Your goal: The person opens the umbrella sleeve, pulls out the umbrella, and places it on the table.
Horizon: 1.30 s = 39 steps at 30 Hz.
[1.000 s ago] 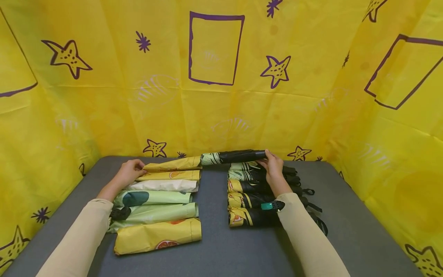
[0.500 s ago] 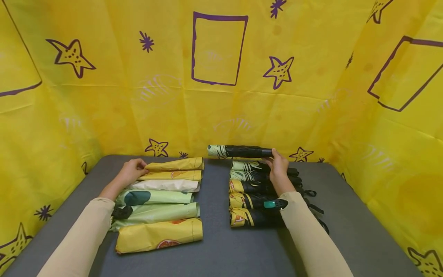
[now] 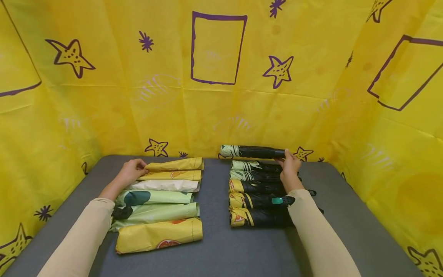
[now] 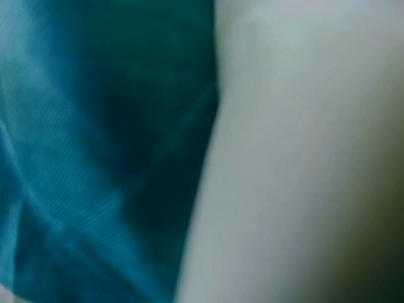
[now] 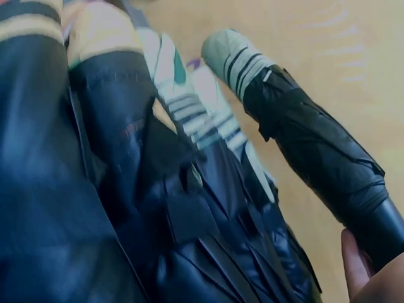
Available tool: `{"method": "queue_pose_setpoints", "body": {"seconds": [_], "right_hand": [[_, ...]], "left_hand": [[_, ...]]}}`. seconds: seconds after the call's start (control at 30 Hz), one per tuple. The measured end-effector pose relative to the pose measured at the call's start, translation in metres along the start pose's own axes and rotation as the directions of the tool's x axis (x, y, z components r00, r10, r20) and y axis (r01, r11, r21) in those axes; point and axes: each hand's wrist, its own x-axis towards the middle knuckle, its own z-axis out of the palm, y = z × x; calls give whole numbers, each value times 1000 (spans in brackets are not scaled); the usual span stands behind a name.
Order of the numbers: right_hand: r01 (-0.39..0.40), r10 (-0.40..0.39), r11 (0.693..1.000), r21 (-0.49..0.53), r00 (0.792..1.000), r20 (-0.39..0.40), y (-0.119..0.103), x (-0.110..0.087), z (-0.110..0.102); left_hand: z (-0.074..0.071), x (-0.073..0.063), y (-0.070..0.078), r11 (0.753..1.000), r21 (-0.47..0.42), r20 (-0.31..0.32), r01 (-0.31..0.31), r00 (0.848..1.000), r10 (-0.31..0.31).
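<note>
In the head view my right hand (image 3: 290, 169) grips the black handle of a folded umbrella (image 3: 257, 151), its pale green tip pointing left. The umbrella lies level, behind a row of other folded umbrellas. The right wrist view shows the same umbrella (image 5: 315, 148) apart from that row, with a thumb and part of the hand at its handle. My left hand (image 3: 129, 173) pinches the left end of the rearmost yellow umbrella sleeve (image 3: 176, 164), whose wider end faces right. Cloth of a sleeve and my forearm's cuff fill the left wrist view, blurred.
Several umbrella sleeves, yellow, white and green, lie stacked front to back on the left of the grey table (image 3: 214, 254). Several folded umbrellas, like the front orange-print one (image 3: 259, 217), line the right. A yellow curtain (image 3: 214, 119) stands close behind and at both sides.
The umbrella's green tip was at the yellow sleeve's wider end; my right hand has drawn it away to the right. My left hand stays on the sleeve.
</note>
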Motion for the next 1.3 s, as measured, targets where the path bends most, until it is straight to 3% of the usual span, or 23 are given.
{"method": "queue_pose_setpoints", "body": {"seconds": [0.13,0.37,0.6,0.7,0.83,1.17,1.3], "right_hand": [[41,-41,999,-34,999,-21,-1,5,-6],[106,-100,986,-126,994,50,-4,12,-18],[27,-10,982,-189,996,93,-11,15,-24],[-16,29,986,-163,997,78,-13,17,-25],[-31,37,992,-123,998,51,-14,22,-29],[-56,62,989,-138,997,40,-14,28,-40],[-61,74,979,-194,996,59,-14,30,-43]], "left_hand": [[0,0,1,1000,1,-1,0,1000,0],[0,-1,2,1000,7,-4,-9,1000,9],[0,-1,3,1000,7,0,-3,1000,3],[0,-1,3,1000,8,-4,-2,1000,2],[-1,-2,3,1000,10,-6,1,1000,0],[-1,-3,3,1000,15,-8,0,1000,0],[-1,-2,3,1000,18,-11,-1,1000,1]]}}
